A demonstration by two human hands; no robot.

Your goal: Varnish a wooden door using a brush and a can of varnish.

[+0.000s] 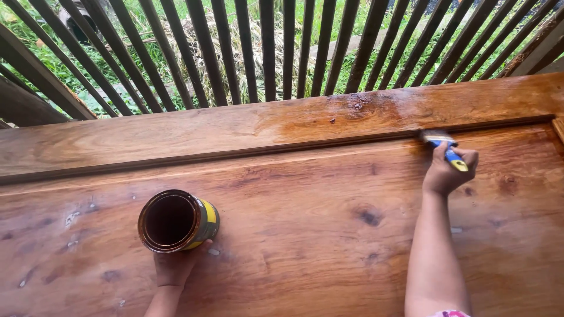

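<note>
— Two hands, two jobs. Which one is working the wood?

— Her or his right hand (447,171), out at about three o'clock on the big wooden panel (305,235). It's closed round a paintbrush (445,148) with a blue and yellow handle, bristles pointing up toward twelve o'clock and touching the raised moulding strip (235,154).

— And how does that strip lie?

— Long axis nine to three, tilting slightly up at the three o'clock end. The brush sits crosswise to it. Wood around the bristles and above them looks wet and glossy; toward nine o'clock the top rail looks duller and drier.

— The other hand?

— Left hand (174,265) is down at seven o'clock, fingers wrapped round the lower side of an open tin (178,221), dark inside, yellow label, tipped so its mouth faces us. It rests on the panel, well apart from the brush.

— So the brush hand is nearer the strip?

— By far. The tin lies off at its eight o'clock. Beyond the panel, dark wooden railing slats (267,47) and grass (352,23).
</note>
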